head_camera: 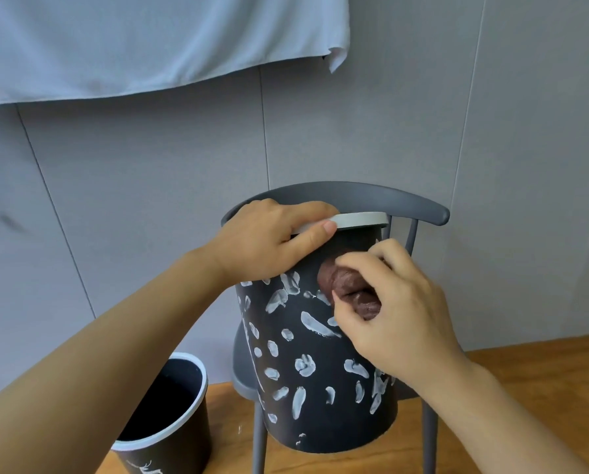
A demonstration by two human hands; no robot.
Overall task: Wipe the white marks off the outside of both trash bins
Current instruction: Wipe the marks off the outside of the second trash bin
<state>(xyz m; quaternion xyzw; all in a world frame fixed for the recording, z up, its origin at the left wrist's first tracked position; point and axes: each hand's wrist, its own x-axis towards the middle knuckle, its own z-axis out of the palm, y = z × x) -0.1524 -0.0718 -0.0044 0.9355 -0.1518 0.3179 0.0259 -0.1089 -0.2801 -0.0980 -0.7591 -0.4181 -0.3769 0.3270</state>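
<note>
Grey wall (pixel 183 165), smeared bin (pixel 313 354), brown cloth (pixel 344 289)

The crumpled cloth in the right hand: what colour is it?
Reddish brown crumpled cloth, seen in the head view.

The left hand (pixel 269 237) grips the white rim of the black round plastic bin (pixel 320 354); the right hand (pixel 392 313) presses a brown bunched cloth (pixel 347 289) on it.

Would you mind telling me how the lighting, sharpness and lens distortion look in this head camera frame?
Head view: light is soft and even, without glare or hard shadows; the wall panel seams bow, so wide-angle distortion shows; the white marks on the bin on the chair read crisply; the right hand gripping the brown cloth is only slightly soft.
</note>
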